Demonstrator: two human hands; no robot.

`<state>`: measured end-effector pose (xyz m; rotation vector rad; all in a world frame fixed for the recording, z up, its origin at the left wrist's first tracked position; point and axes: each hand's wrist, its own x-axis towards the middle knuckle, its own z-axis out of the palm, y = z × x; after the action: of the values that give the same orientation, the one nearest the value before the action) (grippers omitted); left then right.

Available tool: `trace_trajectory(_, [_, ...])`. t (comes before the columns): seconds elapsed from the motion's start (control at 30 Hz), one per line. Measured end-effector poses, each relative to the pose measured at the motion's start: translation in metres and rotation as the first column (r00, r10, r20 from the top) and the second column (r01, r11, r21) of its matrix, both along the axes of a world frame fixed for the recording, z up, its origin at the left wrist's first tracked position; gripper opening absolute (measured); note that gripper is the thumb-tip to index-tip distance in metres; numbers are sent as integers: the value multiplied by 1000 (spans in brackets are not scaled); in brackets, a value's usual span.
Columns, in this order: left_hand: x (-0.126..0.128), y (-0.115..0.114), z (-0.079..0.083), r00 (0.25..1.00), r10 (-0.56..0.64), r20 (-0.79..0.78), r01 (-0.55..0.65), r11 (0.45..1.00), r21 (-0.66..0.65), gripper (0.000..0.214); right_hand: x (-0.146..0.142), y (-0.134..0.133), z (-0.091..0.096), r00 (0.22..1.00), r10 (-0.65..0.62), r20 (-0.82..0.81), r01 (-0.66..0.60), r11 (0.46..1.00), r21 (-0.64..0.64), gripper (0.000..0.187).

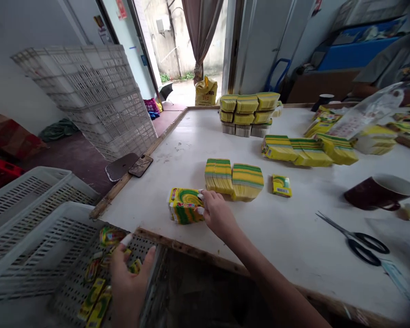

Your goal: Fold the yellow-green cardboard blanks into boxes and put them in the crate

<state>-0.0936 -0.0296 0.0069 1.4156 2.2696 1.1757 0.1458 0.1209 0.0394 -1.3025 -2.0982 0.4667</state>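
My right hand (217, 213) reaches over the white table (294, 241) and grips the right end of a small stack of yellow-green packets (185, 206) standing near the table's front left edge. My left hand (130, 273) hangs low over a white slotted crate (37, 246) at the lower left, fingers curled around a small yellow-green packet (135, 266). More loose packets (95, 296) lie on the crate's floor. Two bundles of flat yellow-green wrappers (234, 178) stand just behind my right hand, with a single packet (282, 185) to their right.
Scissors (358, 239) and a dark red mug (379, 192) sit at the right. More wrapper bundles (307, 150) and a taller pile (248, 114) lie farther back. Two phones (128, 166) rest at the table's left edge. Stacked white crates (92, 95) lean on the left. Another person (389, 64) sits at the far right.
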Motion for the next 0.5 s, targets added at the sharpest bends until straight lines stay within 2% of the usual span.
trace_trajectory(0.03, [12,3,-2,997,45,65,-42,998,-39,52,-3,2,-1,1000,5,30,-5,1000,4,43])
trace_trajectory(0.17, [48,13,-9,963,-93,252,96,995,3,41,-7,5,-12,999,46,19,-48,997,63,41])
trace_trajectory(0.27, [57,17,-18,943,-139,303,145,989,1,38,-3,16,-30,994,49,-99,-33,987,154,36])
trace_trajectory(0.33, [59,21,-25,922,-165,351,170,985,17,46,-1,26,-44,979,47,-198,-12,985,173,39])
trace_trajectory(0.37, [60,24,-29,896,-181,405,192,981,14,52,-1,28,-50,971,45,-237,-13,991,134,41])
trace_trajectory(0.43, [65,30,-32,810,-193,553,208,977,36,69,1,25,-59,945,126,-301,-119,992,41,45])
trace_trajectory(0.5, [71,39,-32,679,-194,708,214,975,61,78,2,10,-63,911,193,-365,-210,978,-8,47])
